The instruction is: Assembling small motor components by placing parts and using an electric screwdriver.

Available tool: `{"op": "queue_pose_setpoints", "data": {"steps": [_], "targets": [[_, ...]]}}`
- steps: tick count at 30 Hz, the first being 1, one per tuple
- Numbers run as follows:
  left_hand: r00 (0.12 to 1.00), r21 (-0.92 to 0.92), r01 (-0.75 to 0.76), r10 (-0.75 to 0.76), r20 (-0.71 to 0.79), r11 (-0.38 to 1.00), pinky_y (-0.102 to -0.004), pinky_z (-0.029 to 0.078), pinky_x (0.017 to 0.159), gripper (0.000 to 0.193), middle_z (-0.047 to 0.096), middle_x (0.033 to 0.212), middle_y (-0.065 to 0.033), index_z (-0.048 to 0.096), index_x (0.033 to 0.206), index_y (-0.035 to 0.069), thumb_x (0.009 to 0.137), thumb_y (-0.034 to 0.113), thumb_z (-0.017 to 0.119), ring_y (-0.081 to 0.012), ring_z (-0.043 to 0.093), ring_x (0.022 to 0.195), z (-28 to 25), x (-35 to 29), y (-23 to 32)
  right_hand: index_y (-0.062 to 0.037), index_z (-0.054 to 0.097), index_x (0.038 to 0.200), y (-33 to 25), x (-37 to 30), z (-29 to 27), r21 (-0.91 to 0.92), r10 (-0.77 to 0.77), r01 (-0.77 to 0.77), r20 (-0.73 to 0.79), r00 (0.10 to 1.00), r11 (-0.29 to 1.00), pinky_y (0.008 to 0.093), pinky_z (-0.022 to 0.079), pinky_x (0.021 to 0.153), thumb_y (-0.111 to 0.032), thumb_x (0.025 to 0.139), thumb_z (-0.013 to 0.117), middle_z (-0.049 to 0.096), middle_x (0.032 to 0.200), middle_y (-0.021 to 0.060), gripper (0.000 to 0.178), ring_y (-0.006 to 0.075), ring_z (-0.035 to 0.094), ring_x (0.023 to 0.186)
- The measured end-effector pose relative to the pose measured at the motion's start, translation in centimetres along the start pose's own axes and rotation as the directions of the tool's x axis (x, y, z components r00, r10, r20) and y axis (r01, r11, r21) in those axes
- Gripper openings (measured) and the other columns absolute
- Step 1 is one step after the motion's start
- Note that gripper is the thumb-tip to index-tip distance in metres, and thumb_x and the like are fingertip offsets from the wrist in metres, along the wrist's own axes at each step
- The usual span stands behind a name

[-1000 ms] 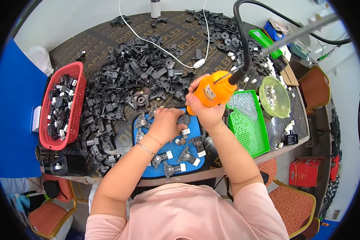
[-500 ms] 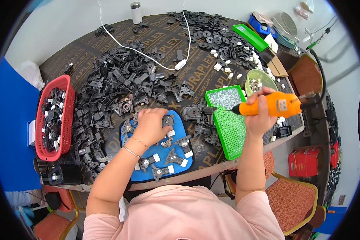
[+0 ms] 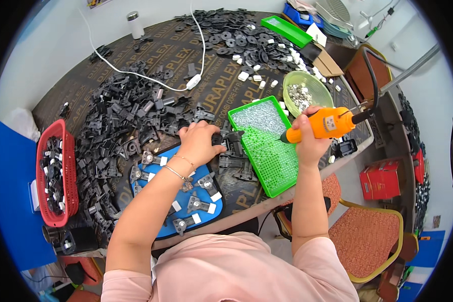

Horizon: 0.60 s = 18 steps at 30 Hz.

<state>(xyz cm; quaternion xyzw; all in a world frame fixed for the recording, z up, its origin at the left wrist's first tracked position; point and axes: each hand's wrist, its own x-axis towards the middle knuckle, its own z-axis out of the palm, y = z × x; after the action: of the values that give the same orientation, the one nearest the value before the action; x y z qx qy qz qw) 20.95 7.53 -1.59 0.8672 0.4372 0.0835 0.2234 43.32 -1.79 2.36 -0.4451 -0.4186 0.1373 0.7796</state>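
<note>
My left hand (image 3: 199, 143) has its thumb and fingers curved around a black round plastic part (image 3: 217, 139) beside the blue tray; the part is largely covered. On the blue tray (image 3: 212, 210) lie several black brackets (image 3: 200, 204) with white ends, and my forearm crosses over some of them. My right hand (image 3: 311, 143) grips an orange electric screwdriver (image 3: 327, 123), held sideways with its dark tip pointing left. That tip is over the green perforated tray (image 3: 269, 171), whose far part is covered in small silvery screws (image 3: 259, 117).
Black plastic parts (image 3: 121, 121) heap up across the left and middle. A red basket (image 3: 73, 176) stands far left. Beyond the screwdriver sits a pale green bowl (image 3: 321, 93) of small metal pieces. A white cord (image 3: 121, 70) crosses the table; black discs (image 3: 256, 43) lie behind.
My left hand has moved off the blue tray to the black round part beside it. The screwdriver tip has shifted slightly toward me over the green tray. The whole view has swung right.
</note>
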Motion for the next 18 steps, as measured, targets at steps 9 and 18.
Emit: {"op": "queue_pose_setpoints", "data": {"steps": [9, 18], "targets": [[0.993, -0.258, -0.065, 0.037, -0.112, 0.964, -0.0357, 0.046, 0.087, 0.050, 0.054, 0.103, -0.0109, 0.064, 0.106, 0.006, 0.060, 0.013, 0.082, -0.0302, 0.054, 0.101, -1.7, -1.7, 0.0, -0.0026, 0.048, 0.098, 0.5, -0.4, 0.1, 0.053, 0.012, -0.013, 0.029, 1.000, 0.999, 0.0274, 0.049, 0.058, 0.007, 0.081, 0.058, 0.053, 0.085, 0.0075, 0.022, 0.0137, 0.056, 0.063], [0.994, -0.370, 0.034, 0.006, 0.107, 0.928, -0.0318, 0.047, 0.076, 0.051, 0.053, 0.098, -0.0083, 0.064, 0.107, 0.006, 0.061, 0.018, 0.085, -0.0231, 0.056, 0.088, -4.6, -7.2, 0.7, -0.0027, 0.048, 0.099, 0.8, -0.4, 0.0, 0.041, 0.036, -0.039, 0.058, 0.998, 0.998, 0.0273, 0.049, 0.058, 0.006, 0.082, 0.058, 0.053, 0.082, 0.0065, 0.022, 0.0136, 0.055, 0.063]]}}
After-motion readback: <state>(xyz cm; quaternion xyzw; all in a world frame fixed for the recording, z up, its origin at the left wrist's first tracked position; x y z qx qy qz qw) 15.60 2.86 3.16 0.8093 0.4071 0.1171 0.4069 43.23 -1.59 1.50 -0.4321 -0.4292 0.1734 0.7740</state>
